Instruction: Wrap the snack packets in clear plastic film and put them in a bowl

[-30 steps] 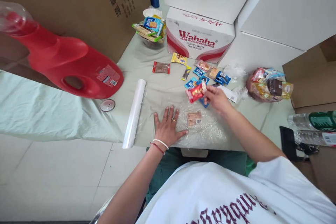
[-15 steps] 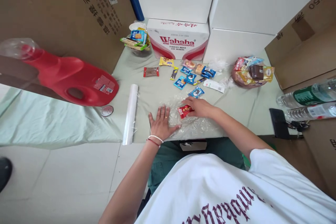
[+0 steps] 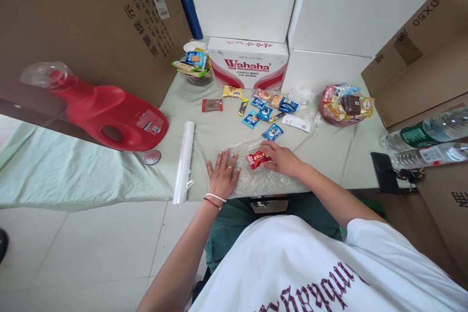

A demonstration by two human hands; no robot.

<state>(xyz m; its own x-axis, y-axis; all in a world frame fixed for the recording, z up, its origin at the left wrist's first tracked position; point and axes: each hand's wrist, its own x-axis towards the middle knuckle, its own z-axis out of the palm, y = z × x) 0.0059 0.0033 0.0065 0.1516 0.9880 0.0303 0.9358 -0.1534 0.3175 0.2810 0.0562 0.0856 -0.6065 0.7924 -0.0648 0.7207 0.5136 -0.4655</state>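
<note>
A red snack packet (image 3: 259,159) lies on a crinkled sheet of clear plastic film (image 3: 252,184) at the table's front edge. My right hand (image 3: 280,158) curls round the packet's right end, fingers above and thumb below. My left hand (image 3: 223,175) rests flat with its fingers stretched out, at the left side of the film. Left of it lies a white roll of plastic film (image 3: 184,162). Just beyond my right hand is a blue snack packet (image 3: 272,132), with several other small packets behind it.
A Wahaba-style carton printed Wahaha (image 3: 248,63) stands at the back, between two bowls of snacks, left (image 3: 199,78) and right (image 3: 341,121). A red jug (image 3: 117,117) lies at the left. Water bottles (image 3: 427,131) and a black phone (image 3: 383,171) are at the right edge.
My left thumb has drawn in toward the other fingers. The red packet shows more of its label, and my right fingers sit further round its right end. The camera view has shifted slightly.
</note>
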